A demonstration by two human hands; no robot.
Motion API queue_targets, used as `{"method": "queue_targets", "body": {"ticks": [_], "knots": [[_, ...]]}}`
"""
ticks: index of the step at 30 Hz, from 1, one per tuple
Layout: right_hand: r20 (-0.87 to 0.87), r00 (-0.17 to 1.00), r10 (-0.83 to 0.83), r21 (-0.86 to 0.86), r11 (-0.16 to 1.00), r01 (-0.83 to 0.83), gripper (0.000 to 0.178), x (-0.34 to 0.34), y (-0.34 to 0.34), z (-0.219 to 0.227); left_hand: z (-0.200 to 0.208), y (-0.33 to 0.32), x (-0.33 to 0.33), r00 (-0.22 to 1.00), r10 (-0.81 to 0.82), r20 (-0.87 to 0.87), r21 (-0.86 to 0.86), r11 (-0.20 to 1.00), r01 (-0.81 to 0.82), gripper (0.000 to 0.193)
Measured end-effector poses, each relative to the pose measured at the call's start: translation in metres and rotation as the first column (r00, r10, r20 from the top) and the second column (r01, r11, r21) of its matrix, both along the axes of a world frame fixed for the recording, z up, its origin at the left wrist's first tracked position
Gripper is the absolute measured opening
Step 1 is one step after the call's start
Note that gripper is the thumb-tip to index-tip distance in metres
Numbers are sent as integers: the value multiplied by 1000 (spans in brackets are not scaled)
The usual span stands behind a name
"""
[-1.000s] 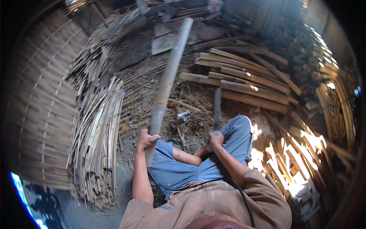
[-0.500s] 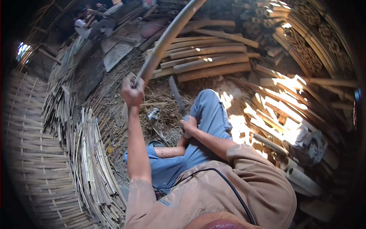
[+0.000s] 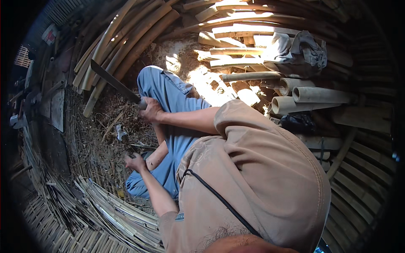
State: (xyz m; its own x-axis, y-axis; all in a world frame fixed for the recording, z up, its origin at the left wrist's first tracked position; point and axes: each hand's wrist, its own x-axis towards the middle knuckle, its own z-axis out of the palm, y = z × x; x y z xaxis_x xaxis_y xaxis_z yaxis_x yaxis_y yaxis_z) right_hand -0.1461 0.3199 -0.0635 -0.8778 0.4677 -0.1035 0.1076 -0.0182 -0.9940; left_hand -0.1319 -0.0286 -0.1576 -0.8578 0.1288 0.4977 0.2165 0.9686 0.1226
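A long blade is held by the right hand over the littered ground.

The pole gripped half a second ago is gone from the left hand, whose grip is now empty and loosely curled, lowered beside the knee; the blade's handle is clenched tight in the right grip. Splitting appears paused between poles. Chips and shavings cover the earth floor; bamboo poles and split strips are stacked around.

Right hand hides the machete handle.
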Motion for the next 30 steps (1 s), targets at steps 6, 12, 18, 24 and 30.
{"method": "queue_targets", "body": {"ticks": [6, 12, 18, 24, 30], "knots": [[74, 996, -50, 168, 985, 37, 37, 10, 96, 21, 19, 43, 16, 981, 39, 191, 345, 933, -104, 44], [153, 986, -66, 4, 998, 66, 23, 64, 145, 45, 16, 48, -8, 961, 135, 242, 546, 800, -249, 34], [289, 940, -183, 246, 963, 112, 36, 94, 165, 27, 141, 256, -19, 915, -393, 88, 775, 605, 185, 30], [150, 961, -233, 338, 925, 171, 52, 96, 151, 10, 246, 457, 37, 519, -851, -80, 585, 381, 716, 36], [154, 987, -42, 472, 881, -36, 48, 126, 130, 53, 269, 596, 183, -237, -961, -144, 644, -273, 715, 77]]}}
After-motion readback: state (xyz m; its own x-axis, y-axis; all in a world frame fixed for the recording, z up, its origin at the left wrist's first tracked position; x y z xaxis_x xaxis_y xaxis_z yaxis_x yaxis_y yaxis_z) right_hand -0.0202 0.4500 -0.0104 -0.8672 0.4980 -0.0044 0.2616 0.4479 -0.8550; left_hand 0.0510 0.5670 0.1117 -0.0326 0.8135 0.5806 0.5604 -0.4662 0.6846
